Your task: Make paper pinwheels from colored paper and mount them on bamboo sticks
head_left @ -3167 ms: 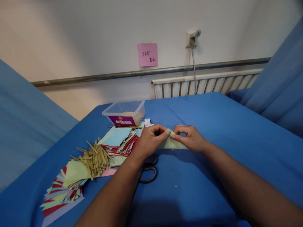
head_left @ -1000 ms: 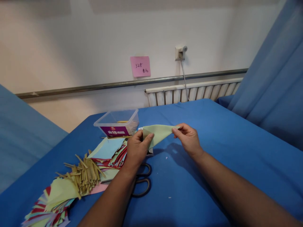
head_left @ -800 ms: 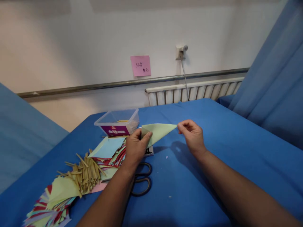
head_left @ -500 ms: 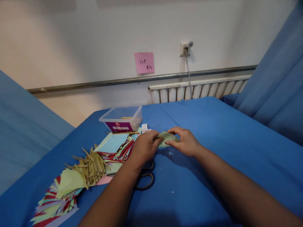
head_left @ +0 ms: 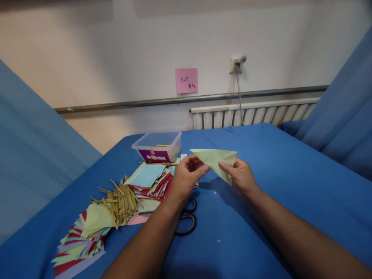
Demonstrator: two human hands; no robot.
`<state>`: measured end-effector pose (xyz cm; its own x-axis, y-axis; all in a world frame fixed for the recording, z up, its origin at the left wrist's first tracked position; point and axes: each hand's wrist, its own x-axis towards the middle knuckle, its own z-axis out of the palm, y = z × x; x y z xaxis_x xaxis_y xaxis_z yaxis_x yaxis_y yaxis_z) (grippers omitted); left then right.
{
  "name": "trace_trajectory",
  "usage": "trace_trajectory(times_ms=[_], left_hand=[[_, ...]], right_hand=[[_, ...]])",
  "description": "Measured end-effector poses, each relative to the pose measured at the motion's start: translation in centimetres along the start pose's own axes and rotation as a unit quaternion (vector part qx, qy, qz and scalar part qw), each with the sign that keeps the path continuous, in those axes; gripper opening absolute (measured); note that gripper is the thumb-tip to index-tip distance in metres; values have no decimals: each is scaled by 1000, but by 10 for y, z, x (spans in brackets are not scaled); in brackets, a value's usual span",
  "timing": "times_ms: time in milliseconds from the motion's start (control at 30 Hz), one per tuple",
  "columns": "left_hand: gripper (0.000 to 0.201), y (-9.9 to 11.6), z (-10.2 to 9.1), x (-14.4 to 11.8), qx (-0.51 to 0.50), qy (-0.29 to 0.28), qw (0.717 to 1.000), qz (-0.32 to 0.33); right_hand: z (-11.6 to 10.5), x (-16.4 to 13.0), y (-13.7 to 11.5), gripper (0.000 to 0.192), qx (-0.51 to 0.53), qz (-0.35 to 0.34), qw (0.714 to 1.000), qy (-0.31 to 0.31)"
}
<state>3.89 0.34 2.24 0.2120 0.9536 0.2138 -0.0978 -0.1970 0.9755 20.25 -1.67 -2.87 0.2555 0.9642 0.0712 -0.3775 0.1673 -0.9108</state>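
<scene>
A light green sheet of paper (head_left: 216, 158), folded into a triangle with its long edge on top, is held up above the blue cloth. My right hand (head_left: 242, 174) pinches its right side, thumb in front and fingers behind. At the lower left edge, my left hand (head_left: 187, 174) has its thumb against the paper, with its curled fingers partly hidden behind it. Scissors (head_left: 186, 224) with black handles lie below my left forearm, their blades hidden. Left of that hand sits a stack of coloured paper (head_left: 148, 176), blue sheet uppermost.
A clear plastic box (head_left: 158, 145) with a purple label stands behind the stack. Thin yellowish sticks (head_left: 123, 203) lie piled at left, beside fanned coloured papers (head_left: 84, 242). Blue cloth (head_left: 279, 193) covers the table. Curtains (head_left: 345, 100) hang at both sides; a radiator (head_left: 258, 112) lines the wall.
The green paper has been raised and turned, so its triangular face now shows. My right hand has shifted to its right side, and the left thumb is at its lower left edge.
</scene>
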Motion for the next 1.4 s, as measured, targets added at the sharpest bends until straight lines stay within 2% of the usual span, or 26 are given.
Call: trace_trajectory(times_ms=[33,100,300,500,700,867,933,1033,1100,1200,1300,1400], left_hand=[[39,-1,4,-3,-28,-35,998,-47],[34,-4,10,-7,-53,-57,994,-83],[26,-6,1,-4,-80,26,994,-63],[26,-1,-8,4,-128,102,986,-18],[24,-1,-10,5,-110,158,981,9],[28,4,-13,6,-134,204,969,27],[33,1,-9,3,-128,172,977,0],[39,-10,5,-6,-70,45,994,-71],[35,-20,13,-11,-34,9,995,-94],[31,-30,18,-14,9,30,995,-93],[31,-31,16,-14,32,59,994,-88],[34,-25,9,-12,16,85,993,-79]], right_hand=[[1,-1,2,31,6,-3,1000,-2],[2,-4,4,30,5,-1,1000,-14],[4,-6,7,31,40,33,997,-60],[1,-3,10,35,56,45,995,-65],[-3,-3,10,38,25,52,997,-44],[-1,-3,6,37,18,46,999,3],[3,-4,6,38,28,40,999,10],[8,-6,8,39,25,25,999,5],[10,-9,10,35,-14,-1,1000,15],[12,-15,11,26,-129,-74,988,35],[13,-19,6,22,-233,-157,959,40],[12,-20,0,22,-271,-185,944,36]])
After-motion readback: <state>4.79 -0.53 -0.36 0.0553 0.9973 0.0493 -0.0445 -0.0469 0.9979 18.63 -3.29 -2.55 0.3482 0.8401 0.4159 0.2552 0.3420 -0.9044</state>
